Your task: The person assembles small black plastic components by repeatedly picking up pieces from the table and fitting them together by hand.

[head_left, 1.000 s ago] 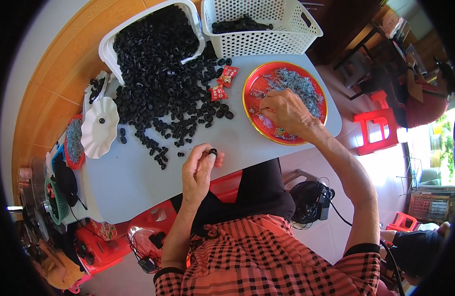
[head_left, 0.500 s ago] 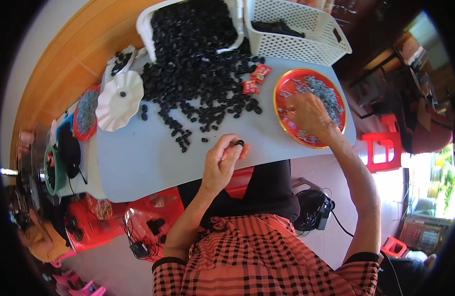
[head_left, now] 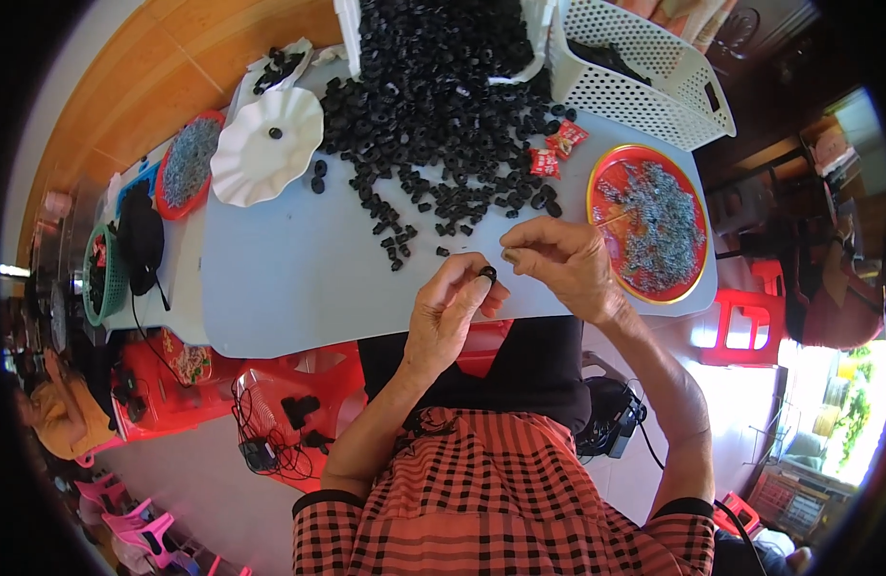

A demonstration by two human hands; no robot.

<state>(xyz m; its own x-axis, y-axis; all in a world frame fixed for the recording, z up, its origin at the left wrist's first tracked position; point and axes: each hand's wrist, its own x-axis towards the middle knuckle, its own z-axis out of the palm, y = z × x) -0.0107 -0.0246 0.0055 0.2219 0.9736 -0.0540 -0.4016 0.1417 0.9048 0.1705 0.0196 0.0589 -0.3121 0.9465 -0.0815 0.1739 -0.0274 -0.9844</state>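
Note:
Between the thumb and fingers of my left hand (head_left: 445, 305) is a small black ring-shaped part (head_left: 487, 275), held above the table's near edge. My right hand (head_left: 566, 264) is close by on the right, its thumb and forefinger pinched together; whatever lies in the pinch is too small to make out. Right of that hand stands a red round tray (head_left: 604, 177) with a gold rim, holding many small silvery metal pieces (head_left: 659, 230). A large heap of black parts (head_left: 443, 115) spreads over the far middle of the table, spilling from a white tub (head_left: 350, 38).
A white perforated basket (head_left: 645, 106) stands at the back right, with two red packets (head_left: 546, 162) before it. On the left are a white scalloped dish (head_left: 256, 173), a second tray of metal pieces (head_left: 190, 161) and a green basket (head_left: 117, 278). Red stools (head_left: 741, 317) stand beyond the table.
My right hand has left the red tray and come leftward, near my left hand, fingers now pinched. My left hand keeps the black part. The whole view has shifted somewhat.

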